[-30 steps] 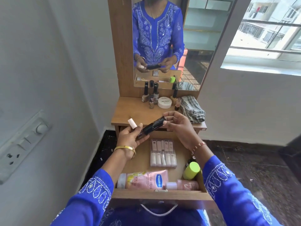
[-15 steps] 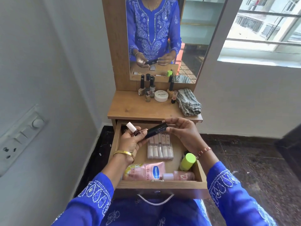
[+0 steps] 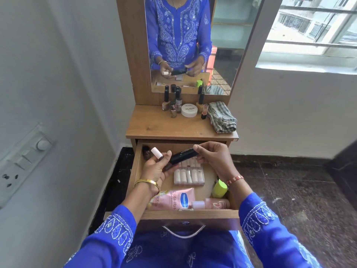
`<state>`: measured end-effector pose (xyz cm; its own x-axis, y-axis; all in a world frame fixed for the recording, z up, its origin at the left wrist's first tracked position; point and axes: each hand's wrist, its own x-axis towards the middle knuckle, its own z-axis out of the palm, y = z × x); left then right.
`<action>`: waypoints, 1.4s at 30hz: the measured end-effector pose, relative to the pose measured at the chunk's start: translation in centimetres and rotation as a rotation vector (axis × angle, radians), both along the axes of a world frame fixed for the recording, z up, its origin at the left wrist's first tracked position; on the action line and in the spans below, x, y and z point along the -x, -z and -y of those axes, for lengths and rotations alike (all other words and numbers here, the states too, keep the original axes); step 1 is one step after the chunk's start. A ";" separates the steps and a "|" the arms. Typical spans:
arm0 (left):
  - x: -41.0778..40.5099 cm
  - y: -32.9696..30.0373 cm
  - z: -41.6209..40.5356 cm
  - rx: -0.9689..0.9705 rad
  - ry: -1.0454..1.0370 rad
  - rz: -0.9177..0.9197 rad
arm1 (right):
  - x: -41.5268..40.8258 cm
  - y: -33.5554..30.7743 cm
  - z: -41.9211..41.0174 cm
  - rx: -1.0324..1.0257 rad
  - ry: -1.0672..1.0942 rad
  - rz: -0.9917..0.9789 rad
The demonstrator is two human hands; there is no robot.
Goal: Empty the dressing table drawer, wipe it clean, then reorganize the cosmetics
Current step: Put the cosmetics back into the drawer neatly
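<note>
Tube (image 3: 182, 157): black, over the open drawer (image 3: 190, 213), long axis slanting up to the right.
Right hand (image 3: 211, 158): fingertips pinch its upper end.
Left hand (image 3: 158, 167): curled round its lower end and 1 white-capped bottle (image 3: 157, 154).
Nearer: both equally.

Wall switch panel (image 3: 23, 161) left, window (image 3: 313, 29) right

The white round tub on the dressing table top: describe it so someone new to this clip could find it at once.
Start at the mirror and drop to the wooden table top below it, where small bottles stand in a row. The white tub sits among them, left of the folded striped cloth. It alone is low, wide and round, lid printed "NAIL POLISH"; its neighbours are tall narrow bottles.
</note>
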<state>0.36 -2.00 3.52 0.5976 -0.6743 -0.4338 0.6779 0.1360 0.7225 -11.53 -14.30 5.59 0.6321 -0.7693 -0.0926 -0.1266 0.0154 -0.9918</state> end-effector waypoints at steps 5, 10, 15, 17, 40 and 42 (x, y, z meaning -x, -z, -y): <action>0.0 0.2 -0.4 0.002 0.019 0.031 | -0.1 0.5 -0.9 -0.025 0.085 -0.124; -0.3 0.6 -0.7 -0.058 0.012 0.055 | -0.3 0.8 -1.5 0.028 0.059 -0.239; -0.6 0.6 -0.7 -0.074 -0.011 0.012 | 0.0 0.7 -1.5 -0.022 -0.057 -0.169; -0.6 0.7 -0.7 -0.075 -0.003 0.012 | 0.1 0.8 -1.4 -0.019 -0.119 -0.150; 2.6 4.1 0.5 -0.252 0.080 0.180 | 1.3 2.8 6.4 0.764 0.034 -0.798; 2.6 4.1 0.5 -0.260 0.107 0.203 | 0.9 3.1 6.2 0.836 -0.003 -0.846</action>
